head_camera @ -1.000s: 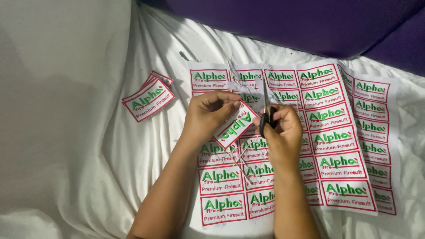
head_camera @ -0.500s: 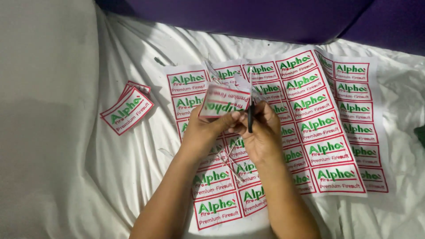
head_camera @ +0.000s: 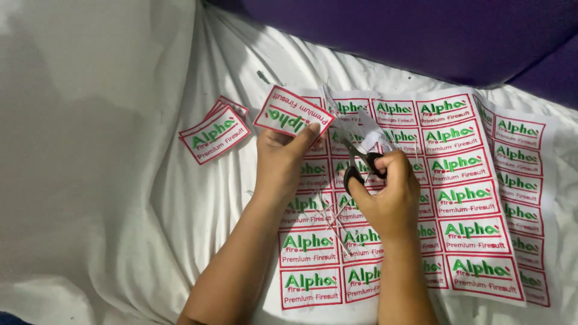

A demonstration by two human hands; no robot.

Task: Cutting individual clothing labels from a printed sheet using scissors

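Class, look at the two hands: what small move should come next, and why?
Probably the left hand should lay its cut-out label on the small pile of cut labels to its left. The label looks fully free of the printed sheet, and the right hand holds the scissors away from it.

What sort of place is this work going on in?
Probably a home, on a bed or soft seat: a creased white sheet covers the surface and purple upholstery runs behind. On it lie a printed label sheet and cut labels.
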